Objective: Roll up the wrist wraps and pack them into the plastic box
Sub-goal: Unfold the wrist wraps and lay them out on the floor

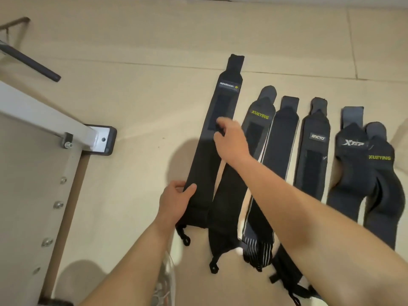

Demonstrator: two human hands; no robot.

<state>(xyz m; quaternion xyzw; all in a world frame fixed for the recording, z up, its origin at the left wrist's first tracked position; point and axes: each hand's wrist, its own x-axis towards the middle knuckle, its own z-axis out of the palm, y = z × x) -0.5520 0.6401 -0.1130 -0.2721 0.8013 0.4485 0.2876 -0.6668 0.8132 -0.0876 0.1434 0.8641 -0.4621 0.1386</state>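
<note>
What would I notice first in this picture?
A row of black wrist wraps lies on the beige floor, two lettered XUEYING in yellow. Both hands are on the longest wrap, at the left: the left hand grips its near part, the right hand rests farther up.

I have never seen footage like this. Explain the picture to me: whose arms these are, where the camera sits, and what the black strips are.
There is no machine here. A person wears one wide-angle camera on the head, looking down, so the two bare arms are that person's own. On the beige floor several dark wrist wraps lie side by side, unrolled, among them an INCYO wrap and an XTEP wrap. The left hand grips the longest wrap, the leftmost one, close to its near end, thumb on top. The right hand is at the dark patch higher up that wrap; blur hides whether it pinches it. A white metal frame stands at the left.
</note>
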